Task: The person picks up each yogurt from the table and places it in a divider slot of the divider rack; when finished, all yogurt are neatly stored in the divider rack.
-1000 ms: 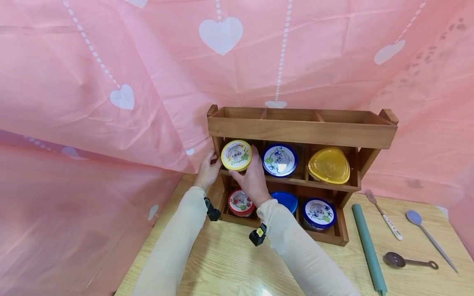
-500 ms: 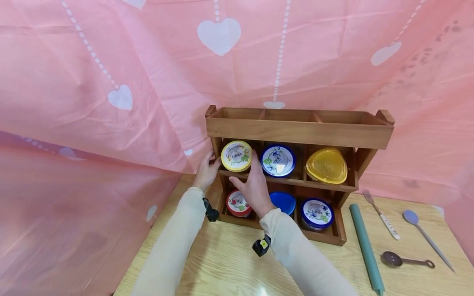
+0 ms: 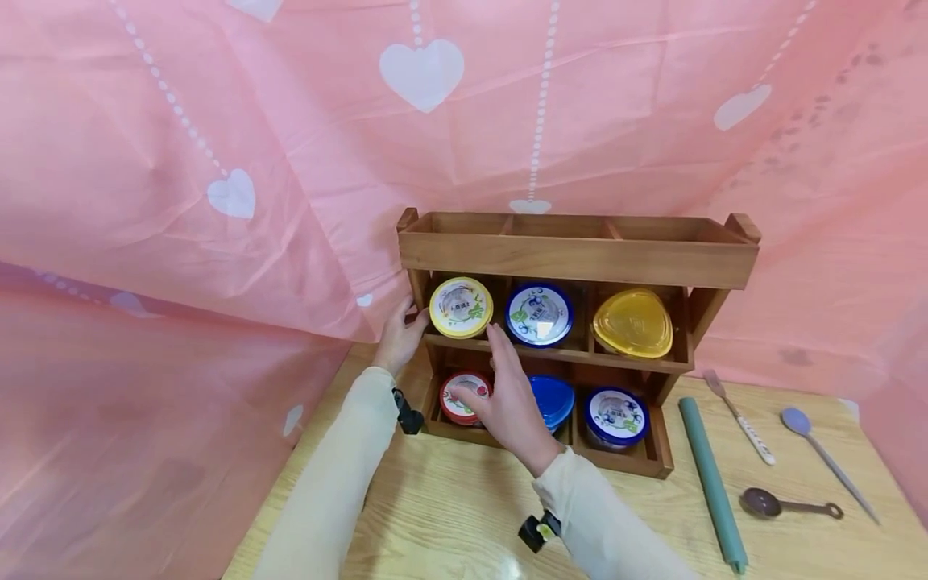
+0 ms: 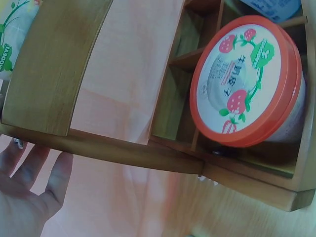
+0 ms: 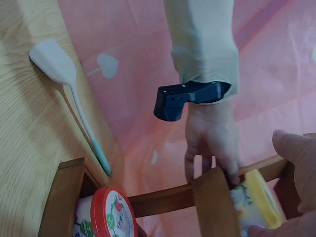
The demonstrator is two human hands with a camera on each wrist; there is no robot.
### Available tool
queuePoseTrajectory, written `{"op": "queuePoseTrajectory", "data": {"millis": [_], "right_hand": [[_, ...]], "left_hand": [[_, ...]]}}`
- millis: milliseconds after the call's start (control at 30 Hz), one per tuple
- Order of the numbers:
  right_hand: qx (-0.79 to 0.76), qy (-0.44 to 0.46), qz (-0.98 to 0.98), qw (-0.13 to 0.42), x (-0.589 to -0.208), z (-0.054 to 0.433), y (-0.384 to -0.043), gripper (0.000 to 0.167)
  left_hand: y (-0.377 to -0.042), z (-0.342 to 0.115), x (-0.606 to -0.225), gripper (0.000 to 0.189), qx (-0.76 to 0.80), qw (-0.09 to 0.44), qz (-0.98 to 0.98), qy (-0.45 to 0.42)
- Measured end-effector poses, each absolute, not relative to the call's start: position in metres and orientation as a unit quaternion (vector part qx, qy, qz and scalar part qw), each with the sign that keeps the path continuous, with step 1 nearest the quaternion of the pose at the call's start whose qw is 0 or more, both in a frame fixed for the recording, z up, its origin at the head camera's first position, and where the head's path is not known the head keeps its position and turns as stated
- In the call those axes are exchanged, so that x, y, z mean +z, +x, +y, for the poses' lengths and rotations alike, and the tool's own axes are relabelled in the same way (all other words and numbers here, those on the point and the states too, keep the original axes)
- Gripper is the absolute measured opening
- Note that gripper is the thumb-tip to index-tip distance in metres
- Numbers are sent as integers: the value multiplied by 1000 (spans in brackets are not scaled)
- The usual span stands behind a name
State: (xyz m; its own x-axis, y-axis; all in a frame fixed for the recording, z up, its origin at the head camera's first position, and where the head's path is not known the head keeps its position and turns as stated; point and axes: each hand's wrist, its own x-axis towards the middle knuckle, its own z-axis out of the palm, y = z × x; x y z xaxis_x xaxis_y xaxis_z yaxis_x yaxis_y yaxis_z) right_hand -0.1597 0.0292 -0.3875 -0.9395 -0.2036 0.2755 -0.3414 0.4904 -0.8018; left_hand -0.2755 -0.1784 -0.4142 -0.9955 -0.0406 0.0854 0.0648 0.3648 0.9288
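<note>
A yellow-lidded tub (image 3: 461, 308) sits in the left compartment of the wooden rack's (image 3: 576, 256) middle tier. My left hand (image 3: 401, 338) touches the rack's left side beside that tub. In the left wrist view its fingers (image 4: 58, 180) lie fairly straight against the side rail, some tips hidden. My right hand (image 3: 513, 403) is spread in front of the rack, just below the yellow-lidded tub, holding nothing. Its thumb overlaps the red-lidded tub (image 3: 455, 397) on the bottom tier. In the right wrist view the yellow-lidded tub (image 5: 261, 200) stands between both hands.
Beside the yellow-lidded tub stand a blue-lidded tub (image 3: 539, 314) and a yellow-topped container (image 3: 634, 325). Below are a blue container (image 3: 554, 400) and another blue-lidded tub (image 3: 616, 417). A green roll (image 3: 712, 483), fork (image 3: 739, 419), spoon (image 3: 826, 459) and measuring scoop (image 3: 761, 503) lie right; a spatula (image 5: 54, 61) lies left.
My right hand has come off the yellow-lidded tub and moved down and toward me, its fingers spreading. The tub stays in its compartment. My left hand stays at the rack's side.
</note>
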Motion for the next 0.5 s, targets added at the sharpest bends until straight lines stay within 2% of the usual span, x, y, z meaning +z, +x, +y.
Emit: {"op": "queuePoseTrajectory", "data": {"millis": [167,300,500], "right_hand": [[496,191,-843,79,-382,54,-144,93],[526,205,-821,85,-379,80,-133,80],[517,197,-826,107,-371,116,-122,67]], "left_hand": [[-272,-182,-414,53,-561,47,-826,3],[-266,-186,-413,53,-548,43,-835,-1],[-248,-200,-402,55,-536,79,-840,-27]]}}
